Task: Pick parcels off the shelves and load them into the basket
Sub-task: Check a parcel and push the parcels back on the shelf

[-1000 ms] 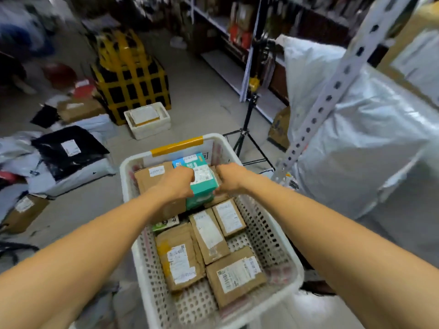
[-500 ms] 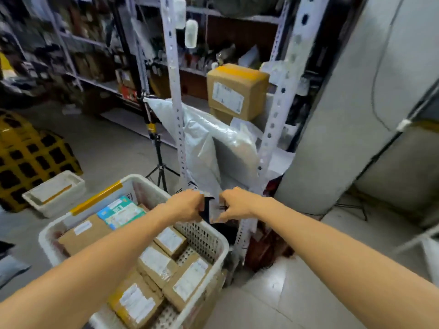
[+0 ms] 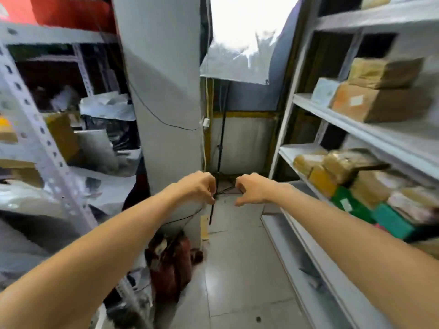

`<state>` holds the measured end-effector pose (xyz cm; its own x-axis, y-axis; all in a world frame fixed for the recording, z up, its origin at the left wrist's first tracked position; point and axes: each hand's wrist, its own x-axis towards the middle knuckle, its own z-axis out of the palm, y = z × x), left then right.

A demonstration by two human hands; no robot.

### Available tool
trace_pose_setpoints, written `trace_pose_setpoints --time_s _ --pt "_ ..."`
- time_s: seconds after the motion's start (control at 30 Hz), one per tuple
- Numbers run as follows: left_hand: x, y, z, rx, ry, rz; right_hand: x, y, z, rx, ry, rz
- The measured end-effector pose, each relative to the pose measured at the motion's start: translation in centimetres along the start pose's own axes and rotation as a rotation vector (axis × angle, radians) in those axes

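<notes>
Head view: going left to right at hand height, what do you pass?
Perforated shelf post → grey pillar → left hand → right hand → right-shelf parcels.

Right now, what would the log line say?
left hand: curled, empty | right hand: curled, empty | basket: out of view | parcels: on right shelf
</notes>
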<state>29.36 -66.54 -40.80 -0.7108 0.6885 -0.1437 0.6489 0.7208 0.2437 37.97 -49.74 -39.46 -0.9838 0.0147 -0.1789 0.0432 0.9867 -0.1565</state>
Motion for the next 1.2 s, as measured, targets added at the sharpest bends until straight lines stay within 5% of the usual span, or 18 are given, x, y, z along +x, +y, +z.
trace_pose_setpoints --time_s 0.57,0.9,1.2 --pt "16.6 29.2 -1.7 0.281 -0.004 0.691 -16.8 21.2 -7.2 0.101 0.267 0.766" --pt "17.5 41.7 -6.3 0.331 0.048 1.095 -25.4 20.5 -12.9 0.087 0.436 1.257" --pt "14.6 49.0 -10.8 0.313 0.08 1.224 -32.5 18.2 -19.2 0.007 0.602 1.423"
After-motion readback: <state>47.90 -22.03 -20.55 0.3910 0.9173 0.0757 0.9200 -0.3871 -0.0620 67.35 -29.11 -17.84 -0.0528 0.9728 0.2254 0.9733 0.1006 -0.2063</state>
